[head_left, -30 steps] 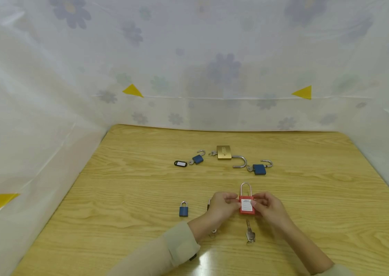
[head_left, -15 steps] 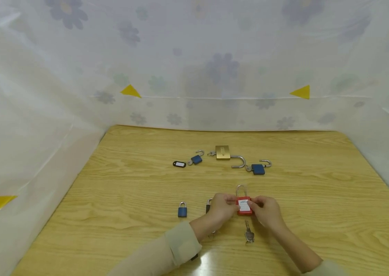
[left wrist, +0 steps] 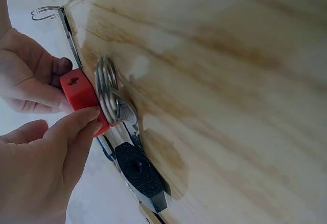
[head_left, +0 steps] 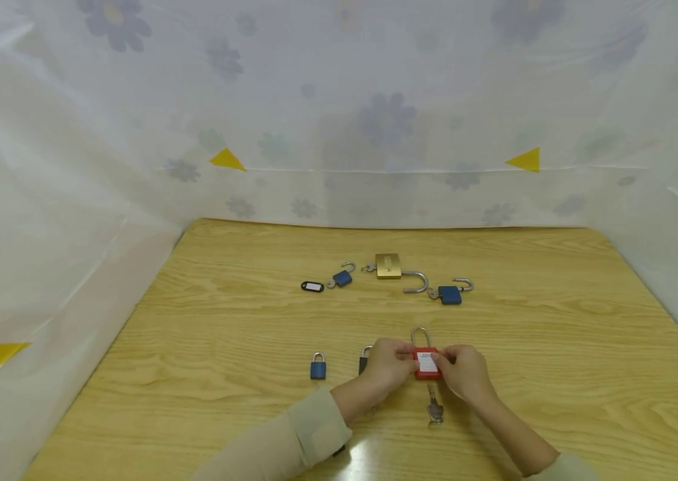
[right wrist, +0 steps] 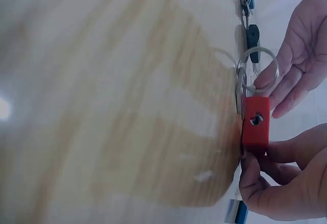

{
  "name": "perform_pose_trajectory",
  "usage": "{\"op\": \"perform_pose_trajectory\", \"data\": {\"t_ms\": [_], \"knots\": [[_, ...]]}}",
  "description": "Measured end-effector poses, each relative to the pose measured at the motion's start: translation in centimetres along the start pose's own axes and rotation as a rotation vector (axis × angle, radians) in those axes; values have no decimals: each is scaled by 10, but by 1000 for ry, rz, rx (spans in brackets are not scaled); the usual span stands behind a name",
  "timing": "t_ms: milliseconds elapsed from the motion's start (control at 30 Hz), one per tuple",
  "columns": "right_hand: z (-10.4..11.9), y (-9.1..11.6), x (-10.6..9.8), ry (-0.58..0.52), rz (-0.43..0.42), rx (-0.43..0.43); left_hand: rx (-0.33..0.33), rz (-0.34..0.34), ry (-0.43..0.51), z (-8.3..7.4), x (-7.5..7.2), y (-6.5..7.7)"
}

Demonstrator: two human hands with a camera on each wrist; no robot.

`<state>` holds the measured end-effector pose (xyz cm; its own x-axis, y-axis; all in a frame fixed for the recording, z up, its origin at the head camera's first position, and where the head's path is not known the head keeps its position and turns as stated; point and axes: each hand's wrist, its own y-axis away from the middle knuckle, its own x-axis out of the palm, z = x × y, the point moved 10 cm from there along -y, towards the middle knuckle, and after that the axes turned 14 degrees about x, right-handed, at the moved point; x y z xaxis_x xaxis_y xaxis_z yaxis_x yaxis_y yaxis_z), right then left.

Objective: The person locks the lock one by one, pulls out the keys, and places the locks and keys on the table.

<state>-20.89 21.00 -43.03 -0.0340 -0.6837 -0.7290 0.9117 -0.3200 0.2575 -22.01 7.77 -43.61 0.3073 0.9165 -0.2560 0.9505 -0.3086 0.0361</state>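
Note:
Between my two hands is a red padlock (head_left: 427, 365) with a white label on its face, its tall silver shackle pointing away from me. My left hand (head_left: 389, 365) pinches its left side between thumb and fingers. On the right side, my right hand (head_left: 466, 375) grips it, the thumb over the label. The keyhole end of the red padlock (right wrist: 257, 124) shows in the right wrist view. Just below the padlock, a small bunch of keys (head_left: 435, 409) lies on the table. A black padlock (head_left: 363, 364) is partly hidden by my left hand.
A small blue padlock (head_left: 318, 369) stands left of my hands. Farther back lie a brass padlock (head_left: 388, 266) and two blue padlocks, one left (head_left: 343, 278) and one right (head_left: 449, 294), all with shackles open and keys in. A black key tag (head_left: 312, 286) is beside them.
Both hands have drawn the red padlock slightly toward me, closer to the keys. It tilted a little midway. My grip on it stays the same.

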Motion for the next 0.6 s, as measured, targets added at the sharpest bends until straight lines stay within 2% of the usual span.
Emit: {"op": "perform_pose_trajectory", "data": {"t_ms": [200,300,400,500,600], "knots": [[0,-6,-9,12,14,-8,-15,64,-37,-2,-2,-4],[0,-11,-21,-70,9,14,22,87,-68,-15,-9,-12],[-1,-20,-27,-306,109,87,98,75,-96,-36,-18,-25],[-1,-30,-20,-674,303,213,182,78,-146,-59,-20,-41],[-1,-39,-11,-1068,458,365,283,136,-225,-79,-11,-59]]}}
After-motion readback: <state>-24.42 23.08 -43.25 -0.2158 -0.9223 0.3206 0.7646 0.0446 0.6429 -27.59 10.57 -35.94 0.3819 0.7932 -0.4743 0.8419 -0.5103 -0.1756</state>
